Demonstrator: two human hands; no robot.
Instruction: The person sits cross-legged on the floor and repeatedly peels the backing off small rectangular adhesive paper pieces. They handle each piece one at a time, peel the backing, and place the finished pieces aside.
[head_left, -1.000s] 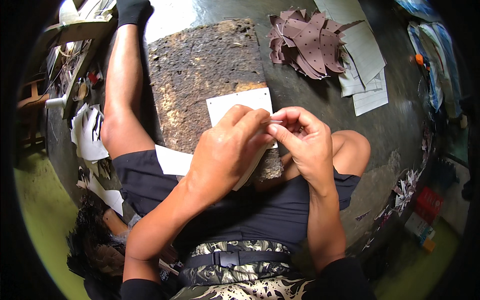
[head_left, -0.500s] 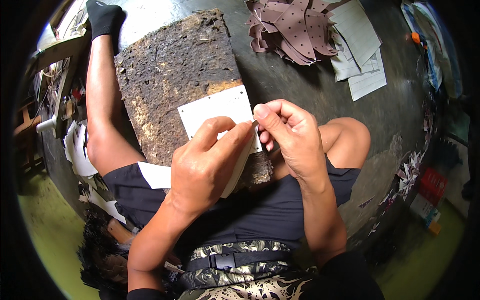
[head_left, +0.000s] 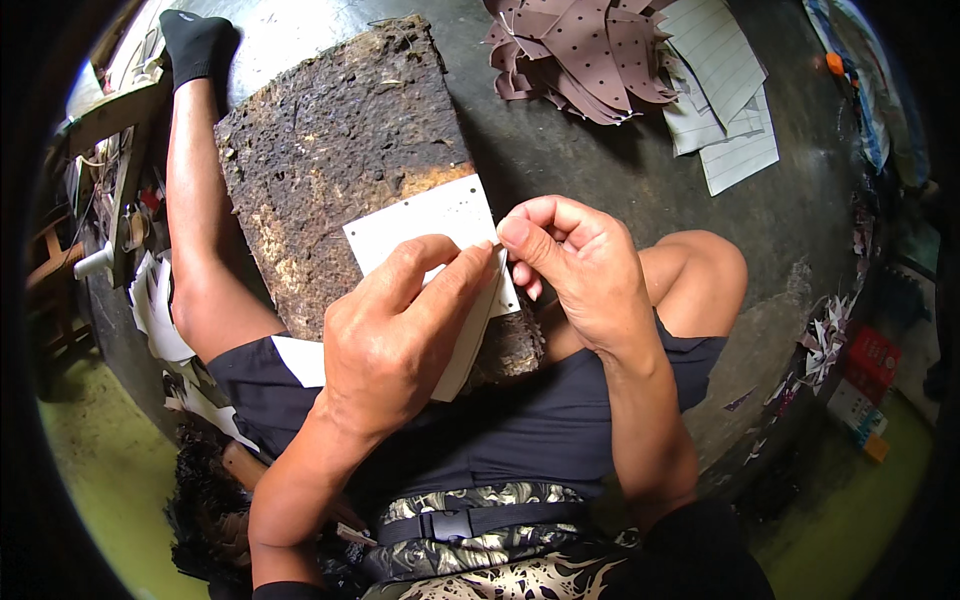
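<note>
A white sheet (head_left: 415, 222) with small dark dots near its edges lies on a rough, pitted dark board (head_left: 340, 130) between my legs. My left hand (head_left: 385, 335) is closed on white pieces over the sheet's near part, thumb side hidden. Below its fingers a long white strip (head_left: 462, 360) slants toward my lap, and a white pointed end (head_left: 302, 360) sticks out at the left. Just right of those fingertips, my right hand (head_left: 580, 265) pinches thumb against forefinger at the sheet's right edge. Whatever sits in that pinch is too small to make out.
A bundle of brown perforated pieces (head_left: 590, 55) lies on the dark floor at the far right, beside lined paper sheets (head_left: 740, 150). White scraps (head_left: 158, 305) lie left of my leg. Shredded scraps (head_left: 825, 335) and a red box (head_left: 872, 360) are at the right.
The board, sheet and left hand appear slightly farther left in the picture. Both hands keep their grips, the right fingertips still beside the left ones at the sheet's edge.
</note>
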